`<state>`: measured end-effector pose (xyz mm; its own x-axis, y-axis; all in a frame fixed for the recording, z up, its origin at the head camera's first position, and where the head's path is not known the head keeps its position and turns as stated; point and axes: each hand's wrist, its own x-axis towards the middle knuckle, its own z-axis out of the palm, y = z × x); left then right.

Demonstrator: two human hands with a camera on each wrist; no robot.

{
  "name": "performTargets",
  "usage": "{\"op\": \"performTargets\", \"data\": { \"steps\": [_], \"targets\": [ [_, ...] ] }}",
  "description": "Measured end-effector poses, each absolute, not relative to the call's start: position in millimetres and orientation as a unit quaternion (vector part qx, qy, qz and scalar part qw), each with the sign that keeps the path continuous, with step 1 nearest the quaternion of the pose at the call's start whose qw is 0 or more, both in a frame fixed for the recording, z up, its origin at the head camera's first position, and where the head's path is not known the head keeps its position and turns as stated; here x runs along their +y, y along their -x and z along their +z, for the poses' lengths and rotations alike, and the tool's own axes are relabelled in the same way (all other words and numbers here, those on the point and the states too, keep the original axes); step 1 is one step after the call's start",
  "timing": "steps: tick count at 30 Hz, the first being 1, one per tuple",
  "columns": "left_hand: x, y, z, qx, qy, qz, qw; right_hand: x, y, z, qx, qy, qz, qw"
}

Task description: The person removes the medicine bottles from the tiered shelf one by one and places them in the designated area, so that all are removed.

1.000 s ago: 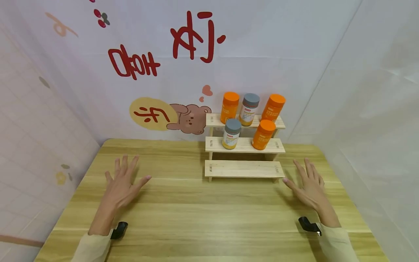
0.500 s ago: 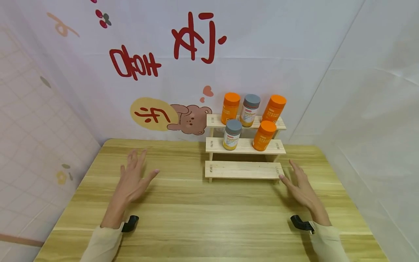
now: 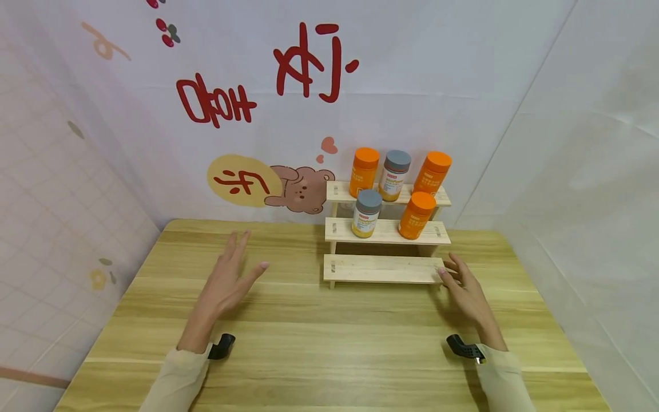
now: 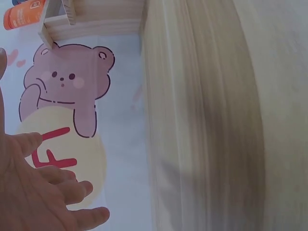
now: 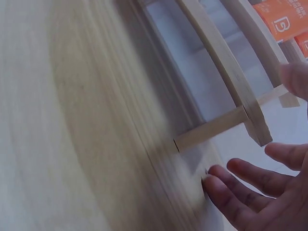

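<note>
A three-tier wooden rack [image 3: 381,269] stands at the table's back right. Its top tier bears two orange bottles [image 3: 364,173] [image 3: 432,173] with a grey-capped bottle [image 3: 393,176] between them; the middle tier bears a grey-capped bottle [image 3: 366,214] and an orange bottle [image 3: 416,216]. The right hand [image 3: 465,294] is at the right end of the bottom tier, fingers slightly bent; whether it touches cannot be told. In the right wrist view, its fingers [image 5: 260,178] lie beside the rack's end. Well left of the rack, the left hand [image 3: 223,286] holds nothing, fingers spread.
The wooden table [image 3: 329,343] reaches back to a white wall covering [image 3: 437,68] with red characters and a printed bear [image 3: 304,191]. More covering rises at both sides. A black wrist mount [image 3: 222,347] is on the left arm, another [image 3: 463,347] on the right.
Both hands have moved inward, the left one rightward and the right one leftward to the rack's end. The right fingers are more bent than before. The bottles stay in place on the rack.
</note>
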<state>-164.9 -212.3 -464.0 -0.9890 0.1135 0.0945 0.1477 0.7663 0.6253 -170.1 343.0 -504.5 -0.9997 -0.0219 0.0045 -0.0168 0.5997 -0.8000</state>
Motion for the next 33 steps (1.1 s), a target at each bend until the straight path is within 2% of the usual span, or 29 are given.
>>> {"op": "performTargets", "data": {
  "steps": [7, 17, 26, 33],
  "targets": [
    [-203, 166, -461, -0.936, 0.070, -0.345, 0.026, 341, 176, -508, 0.889, -0.031, -0.457, 0.022],
    [-197, 172, -456, -0.919, 0.098, -0.377, 0.055, 342, 177, -509, 0.846, -0.074, -0.527, 0.037],
    [-186, 180, -443, -0.901, 0.114, -0.415, 0.048, 353, 178, -509, 0.814, -0.039, -0.579, 0.030],
    [-178, 188, -428, -0.888, 0.117, -0.442, 0.052, 354, 178, -511, 0.813, -0.042, -0.579, 0.048]
  ]
}}
